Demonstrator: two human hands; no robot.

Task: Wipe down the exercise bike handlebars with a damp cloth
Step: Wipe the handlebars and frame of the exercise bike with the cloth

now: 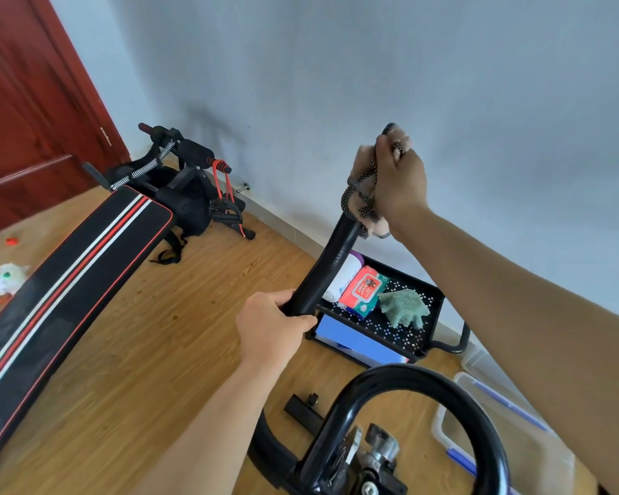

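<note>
A black exercise bike handlebar [331,266] rises from the lower middle toward the wall. My right hand [399,180] grips a tan and dark patterned cloth [361,194] wrapped round the bar's upper end. Lower down, my left hand [272,325] grips the same bar, fingers curled round it. A second black curved bar [419,378] of the bike loops across the bottom, above the metal clamp [376,455].
A black perforated rack [417,337] by the wall holds a wipes pack [363,289], a white bottle [343,278] and a green cloth [404,305]. A black padded bench [68,276] with red stripes lies left. A clear plastic box [497,426] sits lower right.
</note>
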